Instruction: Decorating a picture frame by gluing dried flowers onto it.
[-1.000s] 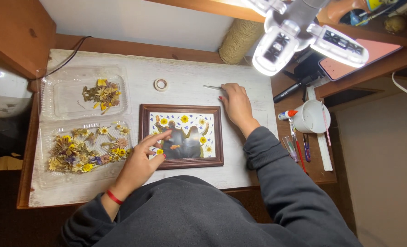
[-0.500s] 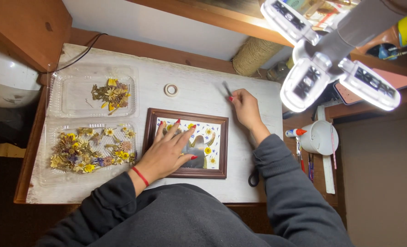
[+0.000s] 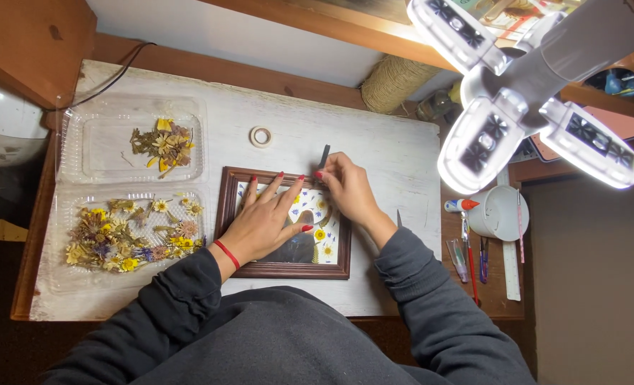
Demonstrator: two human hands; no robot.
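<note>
A dark wooden picture frame lies flat on the white board, with pressed yellow and blue flowers under its glass. My left hand rests flat on the glass, fingers spread, a red band at the wrist. At the frame's upper right corner my right hand pinches thin metal tweezers, whose dark tips point away from me. Much of the flower picture is hidden under both hands.
Two clear plastic trays of dried flowers sit on the left. A small tape roll lies above the frame. A twine spool, a white cup, pens, a ruler and a bright lamp stand at the right.
My left hand slid from the frame's left edge onto the glass and flattened. My right hand came back from the far board to the frame's upper right corner with the tweezers.
</note>
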